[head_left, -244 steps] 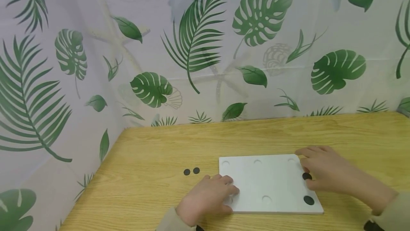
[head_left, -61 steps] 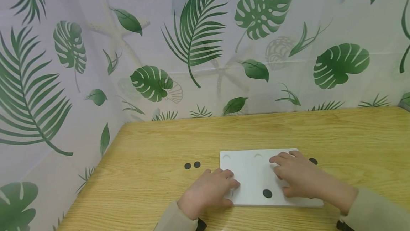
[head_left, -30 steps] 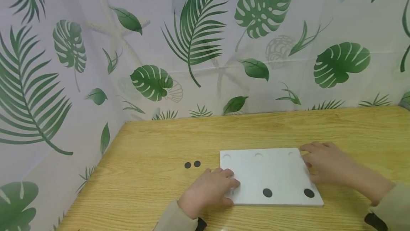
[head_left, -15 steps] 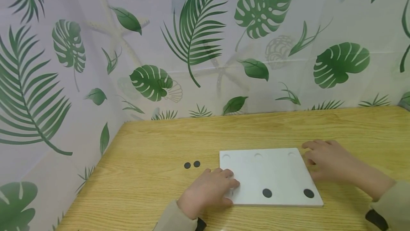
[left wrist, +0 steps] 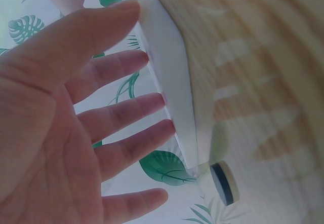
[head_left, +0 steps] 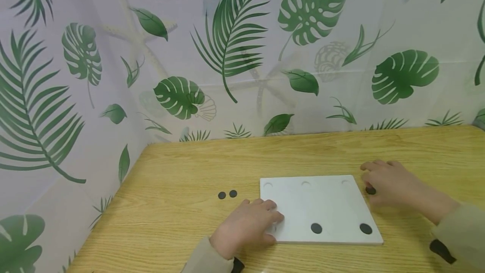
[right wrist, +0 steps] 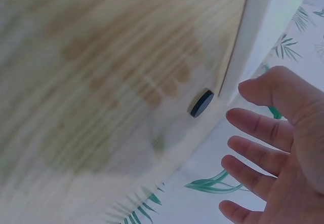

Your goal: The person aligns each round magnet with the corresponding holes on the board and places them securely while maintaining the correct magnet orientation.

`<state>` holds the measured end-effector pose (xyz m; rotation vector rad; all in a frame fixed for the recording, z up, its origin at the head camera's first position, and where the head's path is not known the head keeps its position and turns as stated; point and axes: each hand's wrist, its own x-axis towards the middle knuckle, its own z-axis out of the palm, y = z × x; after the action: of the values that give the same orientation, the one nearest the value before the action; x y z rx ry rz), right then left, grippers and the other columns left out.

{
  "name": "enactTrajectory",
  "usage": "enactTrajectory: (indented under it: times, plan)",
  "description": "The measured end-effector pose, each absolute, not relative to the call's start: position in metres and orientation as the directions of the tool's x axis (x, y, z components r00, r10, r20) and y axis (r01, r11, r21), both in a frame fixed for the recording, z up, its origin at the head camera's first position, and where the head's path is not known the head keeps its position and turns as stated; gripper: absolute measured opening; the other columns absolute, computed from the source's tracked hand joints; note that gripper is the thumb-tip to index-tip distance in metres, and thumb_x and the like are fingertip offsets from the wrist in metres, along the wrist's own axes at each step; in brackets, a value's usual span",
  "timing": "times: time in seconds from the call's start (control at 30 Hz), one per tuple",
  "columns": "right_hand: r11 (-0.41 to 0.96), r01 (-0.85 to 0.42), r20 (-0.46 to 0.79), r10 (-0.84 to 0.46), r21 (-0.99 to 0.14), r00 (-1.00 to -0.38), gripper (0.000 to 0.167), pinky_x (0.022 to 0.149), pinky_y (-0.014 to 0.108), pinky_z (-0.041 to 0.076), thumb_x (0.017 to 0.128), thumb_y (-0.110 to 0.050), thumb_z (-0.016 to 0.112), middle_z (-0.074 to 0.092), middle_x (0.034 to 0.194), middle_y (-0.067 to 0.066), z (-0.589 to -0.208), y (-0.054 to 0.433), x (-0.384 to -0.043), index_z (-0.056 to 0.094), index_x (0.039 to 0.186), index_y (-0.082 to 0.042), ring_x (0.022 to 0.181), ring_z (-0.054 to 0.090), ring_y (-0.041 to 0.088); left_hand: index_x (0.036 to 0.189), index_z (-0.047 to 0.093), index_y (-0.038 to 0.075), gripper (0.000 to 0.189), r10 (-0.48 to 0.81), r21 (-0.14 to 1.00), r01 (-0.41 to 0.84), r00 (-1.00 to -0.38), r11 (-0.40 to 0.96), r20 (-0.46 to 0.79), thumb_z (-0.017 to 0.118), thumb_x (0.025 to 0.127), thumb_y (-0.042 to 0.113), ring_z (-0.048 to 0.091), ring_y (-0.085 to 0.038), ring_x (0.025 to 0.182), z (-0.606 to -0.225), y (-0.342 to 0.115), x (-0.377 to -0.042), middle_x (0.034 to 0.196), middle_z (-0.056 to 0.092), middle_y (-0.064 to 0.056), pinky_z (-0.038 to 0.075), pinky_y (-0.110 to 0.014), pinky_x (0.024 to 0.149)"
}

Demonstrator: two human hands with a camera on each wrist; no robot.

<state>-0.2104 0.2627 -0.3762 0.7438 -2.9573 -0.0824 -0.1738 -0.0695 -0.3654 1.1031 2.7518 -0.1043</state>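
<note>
A white board with shallow round recesses lies on the table. Black discs sit at its front middle and front right corner. My left hand rests on the board's left end; in the left wrist view its fingertips touch the board's edge, fingers spread. Just off the board's right edge is my right hand, low over the table, with a loose black disc between thumb and fingers. In the right wrist view that disc lies on the table, apart from the loosely bent fingers.
Two more black discs lie side by side on the table left of the board, the nearer one a short way from its edge. A leaf-print cloth hangs behind and left of the wooden table.
Since the oldest frame, a black disc has come to sit in the front middle recess. My right hand has moved from over the board to beyond its right edge; the left hand stays put.
</note>
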Motion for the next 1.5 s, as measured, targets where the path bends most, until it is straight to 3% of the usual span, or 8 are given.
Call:
enactTrajectory:
  times: [0.33, 0.67, 1.03, 1.5]
  plan:
    - [0.882, -0.460, 0.046, -0.466, 0.105, -0.884, 0.027, 0.069, 0.058, 0.045, 0.062, -0.018, 0.077, 0.062, 0.104, 0.019, -0.377, 0.267, -0.220, 0.050, 0.063, -0.018, 0.090, 0.056, 0.036, 0.119, 0.063, 0.029, 0.041, 0.680, 0.000, 0.694, -0.706, 0.720, -0.200, 0.073, 0.080, 0.035, 0.053, -0.012, 0.107, -0.364, -0.068, -0.174, 0.122, 0.057, 0.009, 0.045, -0.040, 0.092]
    - [0.897, -0.433, -0.042, -0.431, 0.083, -0.901, 0.025, 0.068, 0.056, 0.042, 0.063, -0.020, 0.077, 0.055, 0.087, 0.004, -0.379, 0.269, -0.226, 0.052, 0.065, -0.018, 0.077, 0.048, 0.023, 0.120, 0.063, 0.029, 0.042, 0.676, 0.003, 0.690, -0.709, 0.724, -0.204, 0.073, 0.080, 0.035, 0.053, -0.013, 0.111, -0.364, -0.068, -0.174, 0.126, 0.056, 0.008, 0.045, -0.040, 0.093]
    - [0.901, -0.430, -0.064, -0.427, 0.051, -0.902, 0.024, 0.067, 0.056, 0.041, 0.064, -0.018, 0.076, 0.050, 0.082, 0.000, -0.383, 0.270, -0.229, 0.051, 0.065, -0.018, 0.073, 0.044, 0.021, 0.121, 0.063, 0.030, 0.042, 0.675, 0.003, 0.689, -0.708, 0.724, -0.209, 0.073, 0.080, 0.036, 0.052, -0.013, 0.113, -0.366, -0.069, -0.175, 0.127, 0.056, 0.008, 0.044, -0.040, 0.094]
    - [0.903, -0.429, -0.065, -0.427, 0.019, -0.902, 0.027, 0.067, 0.053, 0.039, 0.063, -0.016, 0.075, 0.055, 0.089, 0.004, -0.384, 0.267, -0.230, 0.049, 0.061, -0.017, 0.076, 0.045, 0.022, 0.121, 0.063, 0.030, 0.043, 0.674, -0.028, 0.692, -0.711, 0.721, -0.202, 0.073, 0.080, 0.038, 0.053, -0.013, 0.112, -0.366, -0.070, -0.175, 0.126, 0.056, 0.008, 0.045, -0.040, 0.093]
